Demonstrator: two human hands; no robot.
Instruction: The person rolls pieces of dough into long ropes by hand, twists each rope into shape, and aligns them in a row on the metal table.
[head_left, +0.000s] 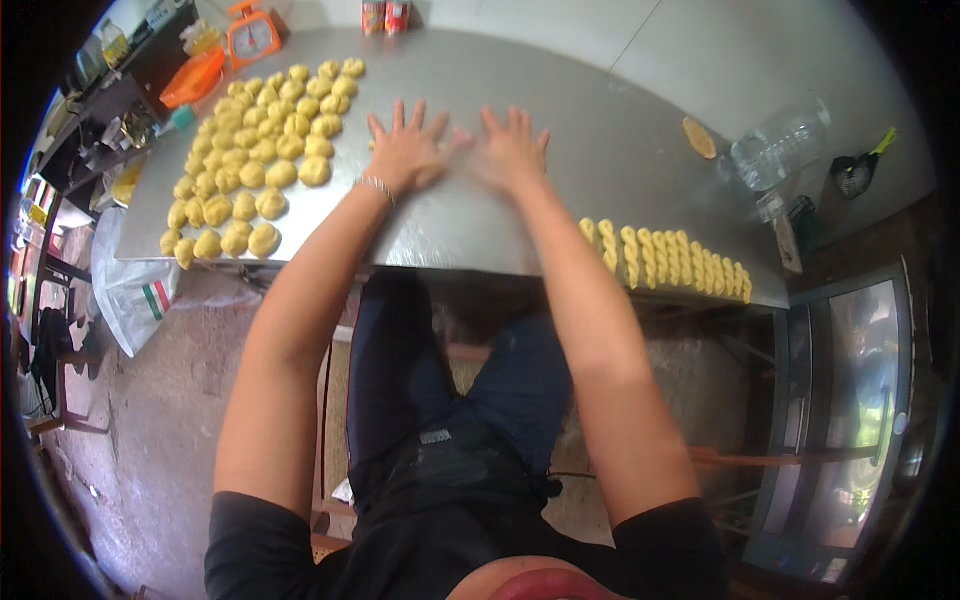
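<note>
On the steel table (450, 232) both hands lie palm down with fingers spread. My left hand (409, 150), with a bracelet at the wrist, is just right of many yellow dough balls (281, 174); a small bit of yellow dough shows at its fingers' left edge. My right hand (514, 154) is blurred, and whether anything lies under its palm cannot be seen. A small pinkish blur sits between the hands. Right of my right forearm, a row of twisted dough strands (667, 259) lines the table's front edge.
An orange kitchen scale (253, 37) and an orange tray (193, 77) stand at the back left. Two red cans (385, 16) stand at the wall. A clear plastic bottle (765, 154) and a flat round piece (699, 138) lie at the right.
</note>
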